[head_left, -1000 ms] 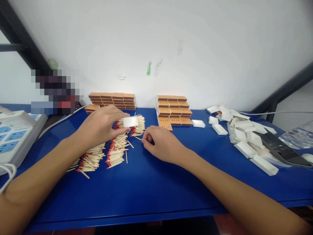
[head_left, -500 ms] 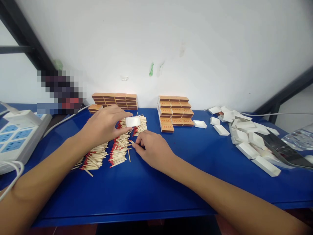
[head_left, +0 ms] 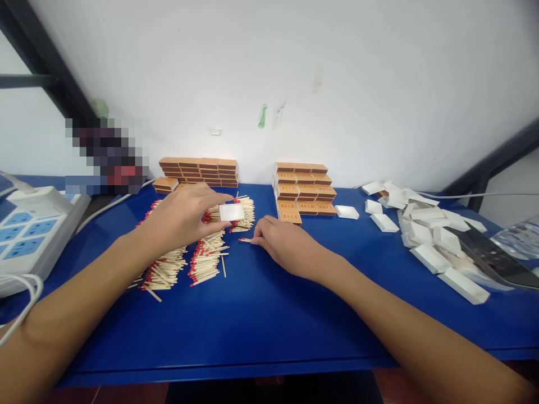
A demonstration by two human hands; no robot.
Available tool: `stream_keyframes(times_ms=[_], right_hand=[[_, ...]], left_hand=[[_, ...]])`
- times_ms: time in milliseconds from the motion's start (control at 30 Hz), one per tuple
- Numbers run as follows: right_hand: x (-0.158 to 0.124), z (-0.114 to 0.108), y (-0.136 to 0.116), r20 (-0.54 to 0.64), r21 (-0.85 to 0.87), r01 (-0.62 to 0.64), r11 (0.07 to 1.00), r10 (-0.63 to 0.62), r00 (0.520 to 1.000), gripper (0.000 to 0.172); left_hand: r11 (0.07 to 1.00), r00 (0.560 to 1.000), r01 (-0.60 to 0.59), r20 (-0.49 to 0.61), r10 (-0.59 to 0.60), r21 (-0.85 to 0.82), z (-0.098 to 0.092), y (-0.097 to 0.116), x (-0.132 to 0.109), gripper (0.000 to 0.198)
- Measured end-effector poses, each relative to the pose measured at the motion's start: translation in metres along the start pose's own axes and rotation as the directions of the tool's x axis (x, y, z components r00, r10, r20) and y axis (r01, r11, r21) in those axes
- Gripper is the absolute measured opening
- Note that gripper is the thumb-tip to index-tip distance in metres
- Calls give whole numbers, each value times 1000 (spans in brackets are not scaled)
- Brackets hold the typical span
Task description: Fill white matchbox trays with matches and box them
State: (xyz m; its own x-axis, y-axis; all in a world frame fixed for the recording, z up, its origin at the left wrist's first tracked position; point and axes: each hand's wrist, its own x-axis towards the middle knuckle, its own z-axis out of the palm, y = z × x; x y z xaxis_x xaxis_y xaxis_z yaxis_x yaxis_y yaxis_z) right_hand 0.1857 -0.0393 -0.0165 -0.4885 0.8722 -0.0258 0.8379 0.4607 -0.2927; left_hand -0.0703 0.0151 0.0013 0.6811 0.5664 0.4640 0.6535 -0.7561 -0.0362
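Between thumb and fingers, my left hand [head_left: 191,207] holds a small white matchbox tray [head_left: 231,212] above the heaped matches. My right hand [head_left: 282,242] pinches matches [head_left: 245,240] by their pale ends, red heads pointing left; how many, I cannot tell. Beneath and beside the left hand lie loose red-headed matches in rough rows, one heap [head_left: 206,264] between the hands and another [head_left: 166,269] partly covered by my left forearm. A single match [head_left: 223,266] lies apart at the edge of the middle heap.
Orange-brown matchboxes are stacked against the wall at left [head_left: 197,171] and centre [head_left: 305,193]. One white tray [head_left: 347,212] lies beside the centre stack. More white trays [head_left: 429,258] are piled at right around a dark phone [head_left: 492,258]. A power strip [head_left: 37,235] stands at left.
My right hand has moved right, away from the match heap, with matches in its fingertips. The left hand still holds the white tray in nearly the same place.
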Motion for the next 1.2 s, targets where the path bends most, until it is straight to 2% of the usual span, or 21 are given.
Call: stream_keyframes(times_ms=[133, 233, 333, 500, 600, 733, 867, 1067, 1200], right_hand=[[-11, 1, -26, 22, 208, -25, 978, 20, 1000, 17], [-16, 6, -49, 48, 145, -176, 974, 170, 984, 20], [-16, 13, -60, 42, 96, -208, 973, 204, 978, 23], [-12, 24, -58, -79, 140, -139, 980, 151, 985, 36], [-12, 29, -59, -106, 128, -112, 985, 126, 986, 32], [-14, 24, -56, -99, 90, -143, 986, 152, 983, 21], [-14, 12, -48, -83, 44, -208, 977, 211, 974, 29], [-8, 2, -37, -21, 73, -189, 979, 191, 981, 18], [-6, 0, -29, -2, 38, -174, 984, 174, 985, 19]], left_hand=[[1000, 1000, 13, -4, -13, 9, -1, 0, -1, 46], [1000, 1000, 13, -10, -13, 13, -1, 0, -2, 45], [1000, 1000, 12, -12, -12, 19, -1, 1, -1, 45], [999, 1000, -3, -22, 4, 34, 0, 1, -1, 46], [999, 1000, 3, -13, -3, 33, 0, 0, -1, 46], [1000, 1000, 1, -9, 0, 25, 0, -1, -1, 46], [1000, 1000, -5, 0, 5, 30, -1, 0, -1, 46], [999, 1000, -8, 9, 7, 41, -2, 2, 0, 44], [999, 1000, -21, -3, 21, 34, -1, 2, 0, 44]])
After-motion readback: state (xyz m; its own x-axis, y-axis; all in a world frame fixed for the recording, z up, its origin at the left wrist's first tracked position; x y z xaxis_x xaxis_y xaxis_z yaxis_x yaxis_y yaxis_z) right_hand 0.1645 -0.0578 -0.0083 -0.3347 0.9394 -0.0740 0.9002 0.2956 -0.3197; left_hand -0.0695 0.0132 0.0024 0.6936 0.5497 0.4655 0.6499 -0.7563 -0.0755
